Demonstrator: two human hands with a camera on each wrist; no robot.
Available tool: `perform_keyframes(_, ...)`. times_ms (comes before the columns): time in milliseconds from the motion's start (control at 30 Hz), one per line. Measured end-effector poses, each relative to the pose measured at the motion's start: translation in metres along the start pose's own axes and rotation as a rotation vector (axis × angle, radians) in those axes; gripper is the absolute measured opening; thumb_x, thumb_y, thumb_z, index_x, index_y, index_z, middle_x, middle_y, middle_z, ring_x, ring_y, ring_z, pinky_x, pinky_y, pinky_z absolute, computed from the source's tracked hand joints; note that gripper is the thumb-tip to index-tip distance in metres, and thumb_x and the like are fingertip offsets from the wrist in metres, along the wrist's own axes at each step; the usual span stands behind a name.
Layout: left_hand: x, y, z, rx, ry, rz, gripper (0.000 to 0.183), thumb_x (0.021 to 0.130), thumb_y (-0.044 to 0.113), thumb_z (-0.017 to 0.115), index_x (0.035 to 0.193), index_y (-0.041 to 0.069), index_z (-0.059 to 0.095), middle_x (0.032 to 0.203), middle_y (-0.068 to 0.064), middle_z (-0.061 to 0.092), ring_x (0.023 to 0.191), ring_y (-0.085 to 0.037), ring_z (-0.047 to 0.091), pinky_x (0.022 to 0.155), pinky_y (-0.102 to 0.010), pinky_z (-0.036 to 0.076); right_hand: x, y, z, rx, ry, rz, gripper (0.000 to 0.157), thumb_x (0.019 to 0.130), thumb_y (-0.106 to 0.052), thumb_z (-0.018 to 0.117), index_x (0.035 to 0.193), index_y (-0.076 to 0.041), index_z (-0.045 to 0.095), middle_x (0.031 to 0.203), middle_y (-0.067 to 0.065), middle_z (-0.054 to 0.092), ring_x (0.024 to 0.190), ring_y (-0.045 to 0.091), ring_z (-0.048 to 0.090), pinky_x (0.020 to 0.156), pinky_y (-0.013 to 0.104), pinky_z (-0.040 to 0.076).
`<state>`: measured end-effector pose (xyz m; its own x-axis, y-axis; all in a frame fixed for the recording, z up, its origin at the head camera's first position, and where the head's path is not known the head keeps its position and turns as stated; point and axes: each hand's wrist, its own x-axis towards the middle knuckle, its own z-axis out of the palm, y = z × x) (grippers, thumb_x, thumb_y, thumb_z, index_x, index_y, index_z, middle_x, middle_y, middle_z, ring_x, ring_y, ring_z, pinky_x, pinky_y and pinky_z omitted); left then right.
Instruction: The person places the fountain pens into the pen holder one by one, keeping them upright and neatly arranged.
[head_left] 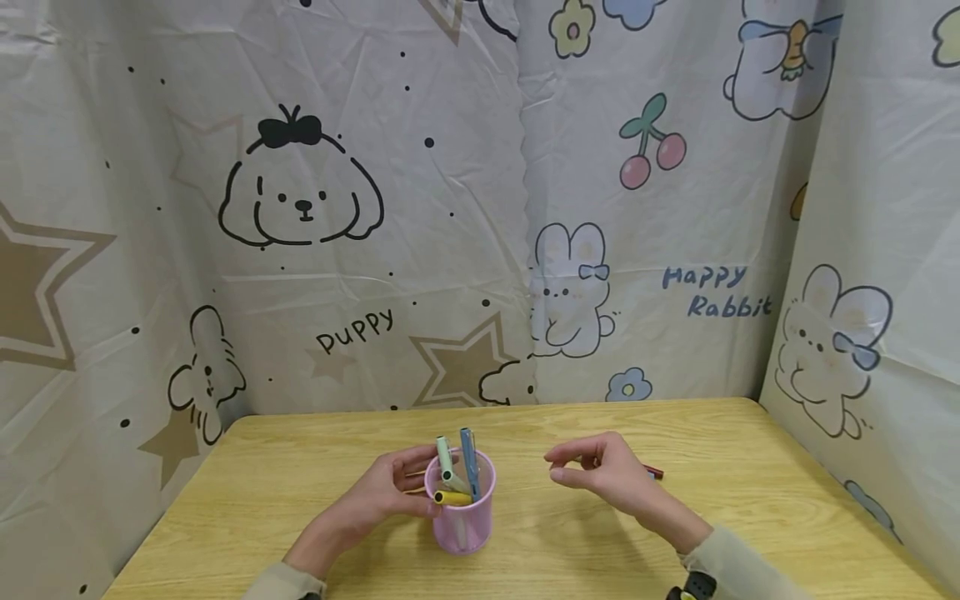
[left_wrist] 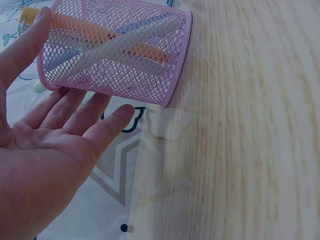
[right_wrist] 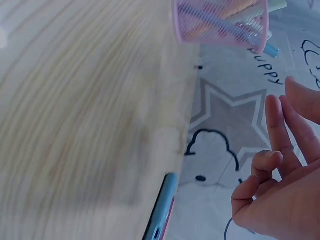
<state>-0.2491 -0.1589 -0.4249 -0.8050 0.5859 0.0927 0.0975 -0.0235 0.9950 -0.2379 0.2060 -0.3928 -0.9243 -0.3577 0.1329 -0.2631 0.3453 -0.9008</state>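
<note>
A pink mesh pen cup (head_left: 462, 533) stands upright on the table. Inside it lean a light green pen (head_left: 445, 460), a blue pen (head_left: 469, 462) and a yellow pen (head_left: 453, 498); a white pen (left_wrist: 105, 52) shows through the mesh. My left hand (head_left: 386, 490) is at the cup's left side, its thumb at the rim by the yellow pen. Fairly straight fingers (left_wrist: 97, 107) reach along the cup's other side, the index fingertip apart from the mesh. To the right of the cup, my right hand (head_left: 603, 471) hovers with bent fingers and nothing held.
Behind my right hand, a blue-green pen (right_wrist: 161, 207) and a red pen (head_left: 654, 472) lie side by side on the wooden table (head_left: 300, 450). A printed curtain (head_left: 465, 208) encloses the table at the back and both sides.
</note>
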Motion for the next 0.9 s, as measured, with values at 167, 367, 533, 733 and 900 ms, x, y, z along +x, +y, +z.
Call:
perform_keyframes(167, 0.000, 0.000, 0.000, -0.011, -0.001, -0.010, 0.083, 0.088, 0.003, 0.083, 0.156, -0.011, 0.039, 0.157, -0.027, 0.046, 0.141, -0.036, 0.048, 0.113, -0.036, 0.046, -0.004, 0.011, -0.009, -0.054, 0.022, -0.002, 0.020, 0.094, -0.019, 0.081, 0.109, -0.007, 0.082, 0.114, 0.009, 0.077, 0.108, 0.028, 0.066, 0.071, 0.025, 0.038)
perform_keyframes(367, 0.000, 0.000, 0.000, -0.039, -0.017, -0.008, 0.083, 0.089, 0.002, 0.083, 0.157, -0.010, 0.038, 0.157, -0.024, 0.047, 0.142, -0.035, 0.048, 0.113, -0.036, 0.045, -0.007, 0.021, -0.022, -0.123, 0.042, -0.007, 0.020, 0.093, -0.014, 0.082, 0.108, -0.001, 0.081, 0.106, 0.012, 0.077, 0.065, 0.014, 0.047, 0.056, 0.023, 0.031)
perform_keyframes(533, 0.000, -0.001, -0.001, -0.038, -0.020, -0.004, 0.082, 0.089, 0.001, 0.082, 0.157, -0.010, 0.037, 0.157, -0.024, 0.047, 0.142, -0.035, 0.048, 0.114, -0.036, 0.045, -0.011, 0.030, -0.035, -0.207, 0.082, -0.012, 0.023, 0.092, -0.012, 0.082, 0.112, -0.001, 0.080, 0.089, 0.002, 0.074, 0.056, 0.007, 0.033, 0.052, 0.023, 0.031)
perform_keyframes(733, -0.001, 0.000, -0.001, -0.027, -0.007, -0.004, 0.084, 0.088, 0.001, 0.082, 0.157, -0.012, 0.035, 0.157, -0.024, 0.048, 0.143, -0.037, 0.047, 0.114, -0.037, 0.044, -0.012, 0.042, -0.047, -0.282, 0.121, 0.011, 0.024, 0.091, -0.014, 0.084, 0.112, -0.003, 0.081, 0.088, -0.001, 0.073, 0.058, 0.011, 0.039, 0.053, 0.025, 0.034)
perform_keyframes(900, -0.001, 0.000, -0.001, -0.030, -0.006, -0.010, 0.084, 0.089, 0.003, 0.083, 0.157, -0.011, 0.036, 0.157, -0.024, 0.049, 0.142, -0.036, 0.048, 0.114, -0.037, 0.045, -0.010, 0.051, -0.054, -0.359, 0.120, 0.002, 0.023, 0.087, -0.013, 0.087, 0.108, -0.005, 0.082, 0.084, -0.004, 0.072, 0.058, 0.011, 0.041, 0.053, 0.025, 0.036)
